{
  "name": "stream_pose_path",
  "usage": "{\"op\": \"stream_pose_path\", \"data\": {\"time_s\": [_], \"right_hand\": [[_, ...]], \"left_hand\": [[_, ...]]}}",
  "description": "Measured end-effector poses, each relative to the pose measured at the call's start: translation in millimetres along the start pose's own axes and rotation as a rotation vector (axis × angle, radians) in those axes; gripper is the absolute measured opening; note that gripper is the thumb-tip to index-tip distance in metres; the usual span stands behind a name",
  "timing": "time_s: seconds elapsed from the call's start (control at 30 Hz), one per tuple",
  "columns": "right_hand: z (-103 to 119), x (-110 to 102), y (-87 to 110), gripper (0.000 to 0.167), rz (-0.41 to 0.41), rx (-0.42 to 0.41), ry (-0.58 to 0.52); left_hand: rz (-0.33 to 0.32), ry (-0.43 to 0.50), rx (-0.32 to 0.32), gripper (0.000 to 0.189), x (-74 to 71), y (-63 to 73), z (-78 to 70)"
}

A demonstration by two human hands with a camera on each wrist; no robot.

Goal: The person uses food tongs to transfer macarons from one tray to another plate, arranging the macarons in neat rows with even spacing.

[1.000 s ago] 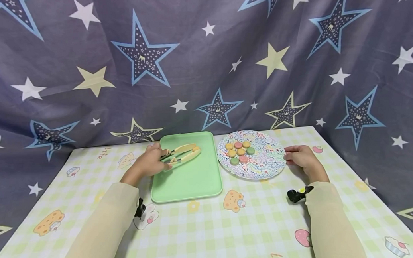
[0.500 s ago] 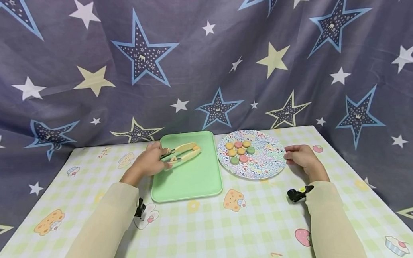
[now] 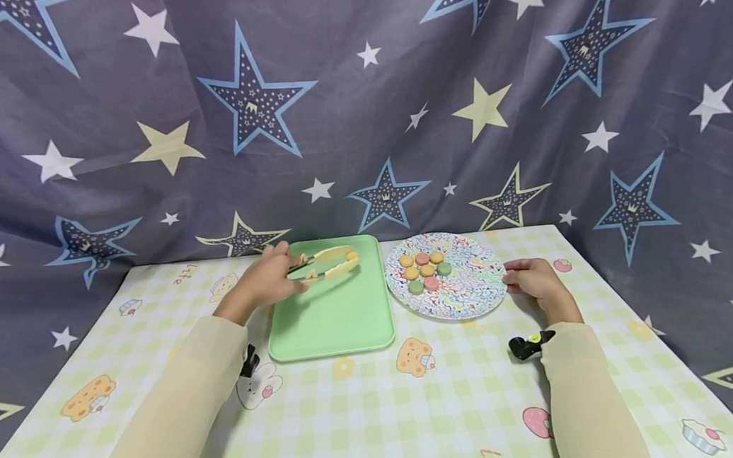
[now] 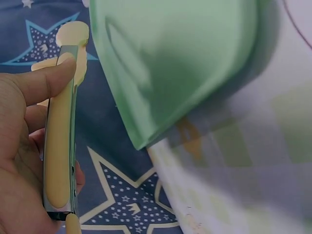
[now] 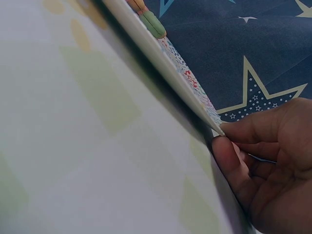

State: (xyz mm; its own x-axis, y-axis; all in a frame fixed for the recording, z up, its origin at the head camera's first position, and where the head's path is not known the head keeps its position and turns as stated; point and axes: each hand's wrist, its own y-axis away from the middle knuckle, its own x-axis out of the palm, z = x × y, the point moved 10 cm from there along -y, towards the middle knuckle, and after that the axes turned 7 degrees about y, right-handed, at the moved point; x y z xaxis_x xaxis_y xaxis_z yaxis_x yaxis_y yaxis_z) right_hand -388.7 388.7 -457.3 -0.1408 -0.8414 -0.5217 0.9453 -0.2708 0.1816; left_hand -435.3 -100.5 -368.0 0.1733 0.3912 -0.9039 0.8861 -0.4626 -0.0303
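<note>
My left hand [image 3: 268,278] grips a pair of yellow tongs [image 4: 59,131] with metal edges, thumb along one arm. The tongs point right over the far part of a green tray [image 3: 331,324], and their shadow falls on it. To the right lies a round plate [image 3: 472,285] with a multicoloured squiggle pattern. Several macarons [image 3: 427,271], yellow, pink and green, sit on the plate's left half. At the plate's right rim, my right hand [image 3: 539,284] pinches the edge between thumb and fingers; the right wrist view has the thumb under the rim.
A checked cloth [image 3: 367,427] with cartoon prints covers the table. Behind its far edge hangs a dark curtain [image 3: 333,118] with stars, close behind the tray and plate. The tray and plate stand nearly side by side.
My left hand has risen a little with the tongs, whose tips have shifted slightly up and right over the tray. The right hand, plate and macarons stay as they were.
</note>
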Motion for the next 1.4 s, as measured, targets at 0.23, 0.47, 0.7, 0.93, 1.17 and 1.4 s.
{"op": "stream_pose_path", "data": {"time_s": [0.23,0.47,0.7,0.93,1.17,1.4], "right_hand": [[0.6,-1.0,-0.4,0.041,0.0,-0.002,-0.003],[-1.1,1.0,-0.4,0.041,0.001,-0.006,0.007],[-0.9,1.4,2.0,0.041,-0.005,-0.019,0.005],[-1.0,0.4,2.6,0.041,-0.012,-0.018,0.005],[-1.8,-1.5,1.2,0.04,-0.011,-0.001,0.006],[1.0,-1.4,1.7,0.04,-0.006,0.003,0.007]], "left_hand": [[-0.004,-0.033,0.05,0.069,-4.1,-6.0,-16.7],[-0.009,-0.069,0.097,0.067,-1.2,-11.7,-37.4],[0.012,-0.077,0.131,0.066,5.5,-14.8,-57.2],[0.016,-0.092,0.188,0.066,16.7,-23.8,-78.8],[0.011,-0.109,0.244,0.064,27.9,-29.8,-104.1],[0.005,-0.095,0.279,0.064,41.8,-35.3,-121.7]]}}
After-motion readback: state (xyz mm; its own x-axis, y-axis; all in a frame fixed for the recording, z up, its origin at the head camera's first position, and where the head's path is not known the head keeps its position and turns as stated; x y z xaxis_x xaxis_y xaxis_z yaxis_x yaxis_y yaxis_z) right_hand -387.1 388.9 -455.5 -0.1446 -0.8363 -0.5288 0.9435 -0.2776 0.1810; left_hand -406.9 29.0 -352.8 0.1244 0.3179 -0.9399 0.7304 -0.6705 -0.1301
